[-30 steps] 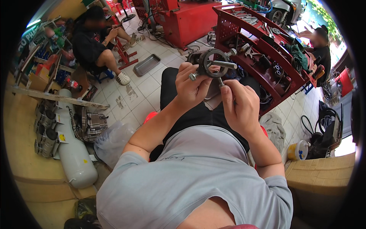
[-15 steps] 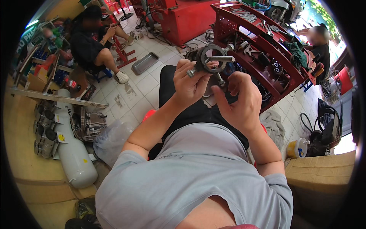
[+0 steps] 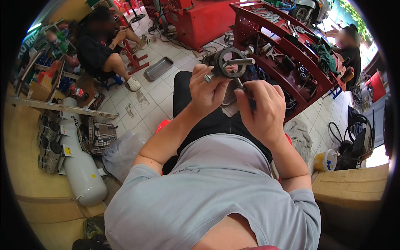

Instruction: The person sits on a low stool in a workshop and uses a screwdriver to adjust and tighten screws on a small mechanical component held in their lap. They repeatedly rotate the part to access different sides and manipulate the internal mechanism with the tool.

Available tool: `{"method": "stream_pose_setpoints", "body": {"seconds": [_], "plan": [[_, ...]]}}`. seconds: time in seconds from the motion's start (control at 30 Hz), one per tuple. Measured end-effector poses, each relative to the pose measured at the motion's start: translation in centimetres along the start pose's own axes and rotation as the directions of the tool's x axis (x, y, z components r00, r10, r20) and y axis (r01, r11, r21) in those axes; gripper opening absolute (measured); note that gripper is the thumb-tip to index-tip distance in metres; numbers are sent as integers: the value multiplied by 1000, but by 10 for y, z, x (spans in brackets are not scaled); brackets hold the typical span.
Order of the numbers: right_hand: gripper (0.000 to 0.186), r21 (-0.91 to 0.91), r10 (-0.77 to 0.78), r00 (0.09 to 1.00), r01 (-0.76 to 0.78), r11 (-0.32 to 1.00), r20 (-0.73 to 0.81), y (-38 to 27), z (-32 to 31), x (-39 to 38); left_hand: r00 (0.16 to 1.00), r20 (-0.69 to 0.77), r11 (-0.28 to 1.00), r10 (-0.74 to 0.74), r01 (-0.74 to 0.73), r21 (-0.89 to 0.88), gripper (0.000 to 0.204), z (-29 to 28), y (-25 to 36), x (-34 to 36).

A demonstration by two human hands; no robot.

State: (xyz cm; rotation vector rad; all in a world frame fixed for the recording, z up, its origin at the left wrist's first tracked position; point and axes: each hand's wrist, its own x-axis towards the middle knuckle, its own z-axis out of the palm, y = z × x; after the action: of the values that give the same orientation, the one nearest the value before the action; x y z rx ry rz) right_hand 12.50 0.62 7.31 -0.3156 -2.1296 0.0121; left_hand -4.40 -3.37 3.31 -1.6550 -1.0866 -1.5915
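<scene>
Moved back to the bolt [image 3: 238, 83]: my right hand [image 3: 265, 108], pinch unclear; my left hand [image 3: 208, 92] holds the metal ring [image 3: 218, 63], which slack fingers could drop.

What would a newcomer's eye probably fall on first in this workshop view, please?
Probably the ring-shaped metal fitting at upper centre, which the left hand holds up while the right hand is at its lower bolt. Next, likely the dark red tool trolley at upper right and the long pale-grey tank at lower left.
</scene>
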Motion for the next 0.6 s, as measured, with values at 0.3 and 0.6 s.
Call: {"method": "stream_pose_setpoints", "body": {"seconds": [0.3,0.6], "plan": [[22,86,25,999,-22,996,-35,0,1,1,1000,4,1000,20,-20,1,14,1,-1,-1],[19,72,53,998,-51,996,-28,-3,-1,2,1000,12,1000,11,-11,-2,15,0,0,0]]}}
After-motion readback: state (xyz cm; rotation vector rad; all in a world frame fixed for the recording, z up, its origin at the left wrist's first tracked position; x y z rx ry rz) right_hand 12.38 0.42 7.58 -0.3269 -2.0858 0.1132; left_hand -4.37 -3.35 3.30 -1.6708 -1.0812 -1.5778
